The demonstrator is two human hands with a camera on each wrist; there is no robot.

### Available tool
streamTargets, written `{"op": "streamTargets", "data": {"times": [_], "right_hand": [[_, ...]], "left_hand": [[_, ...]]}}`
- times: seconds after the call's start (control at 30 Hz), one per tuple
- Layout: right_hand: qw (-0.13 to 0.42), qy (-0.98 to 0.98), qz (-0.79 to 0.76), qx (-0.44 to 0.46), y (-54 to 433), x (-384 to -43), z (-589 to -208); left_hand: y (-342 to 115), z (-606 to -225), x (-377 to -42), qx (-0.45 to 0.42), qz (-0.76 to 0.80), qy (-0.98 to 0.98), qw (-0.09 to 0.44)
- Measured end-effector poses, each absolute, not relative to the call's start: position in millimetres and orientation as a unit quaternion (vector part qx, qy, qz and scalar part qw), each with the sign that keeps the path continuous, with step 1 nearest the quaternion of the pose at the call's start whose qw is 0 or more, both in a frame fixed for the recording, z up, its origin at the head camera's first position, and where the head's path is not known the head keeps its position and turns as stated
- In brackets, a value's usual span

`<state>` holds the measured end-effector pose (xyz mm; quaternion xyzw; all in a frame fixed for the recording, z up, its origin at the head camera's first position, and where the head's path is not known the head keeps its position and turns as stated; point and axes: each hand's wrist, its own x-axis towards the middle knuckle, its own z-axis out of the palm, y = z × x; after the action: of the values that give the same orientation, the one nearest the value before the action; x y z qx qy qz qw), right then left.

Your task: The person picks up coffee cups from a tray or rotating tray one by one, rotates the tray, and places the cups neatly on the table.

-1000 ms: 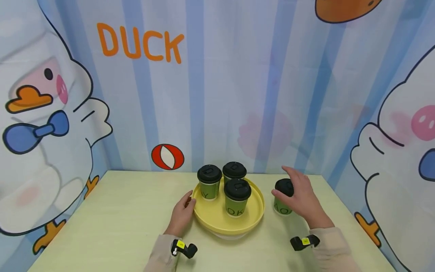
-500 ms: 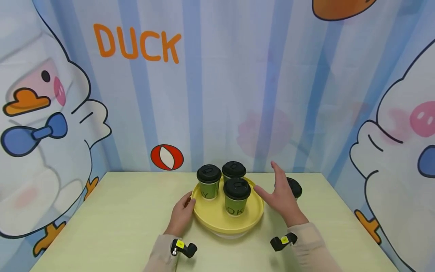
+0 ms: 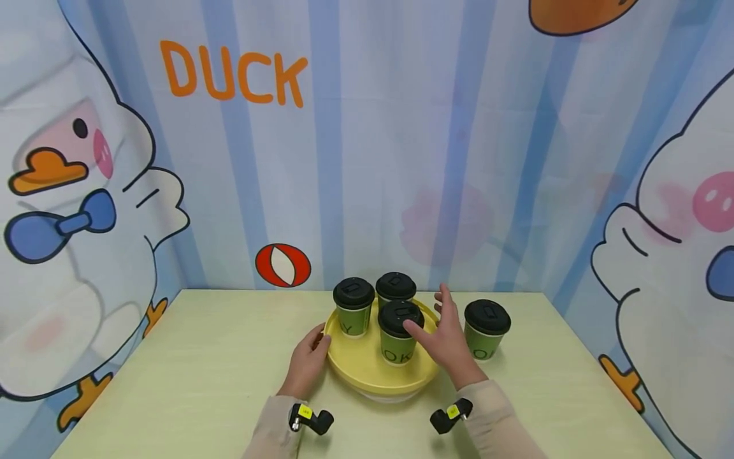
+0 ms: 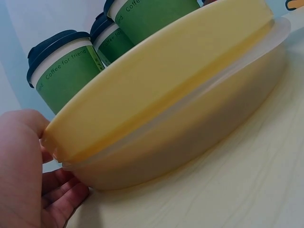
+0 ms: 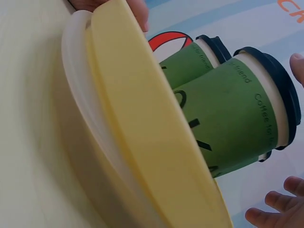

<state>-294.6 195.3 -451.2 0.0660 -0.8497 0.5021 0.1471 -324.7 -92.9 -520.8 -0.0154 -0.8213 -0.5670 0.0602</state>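
Note:
A yellow round tray with a pale base carries three green paper coffee cups with black lids: a front cup, a left cup and a back cup. My left hand holds the tray's left edge, thumb at the yellow rim and fingers low beside the base in the left wrist view. Fingers spread, my right hand is over the tray's right edge, its thumb overlapping the front cup's lid in the head view. Nothing is in its grasp.
Another lidded green cup stands on the pale table, right of the tray and beyond my right hand. Behind the table's back edge hangs a striped curtain printed with ducks.
My right hand has moved left, from around the cup on the table to the tray's right edge by the front cup. That cup stays on the table. My left hand keeps its place.

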Motion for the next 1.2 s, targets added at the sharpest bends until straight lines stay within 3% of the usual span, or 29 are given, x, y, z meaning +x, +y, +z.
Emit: {"op": "streamTargets", "data": {"times": [1.2], "right_hand": [[0.134,-0.848,0.510,0.056,162.0,-292.2,-459.8]], "left_hand": [[-92.0,-526.6,-321.4,-0.027,-0.564,-0.820,0.095]]}}
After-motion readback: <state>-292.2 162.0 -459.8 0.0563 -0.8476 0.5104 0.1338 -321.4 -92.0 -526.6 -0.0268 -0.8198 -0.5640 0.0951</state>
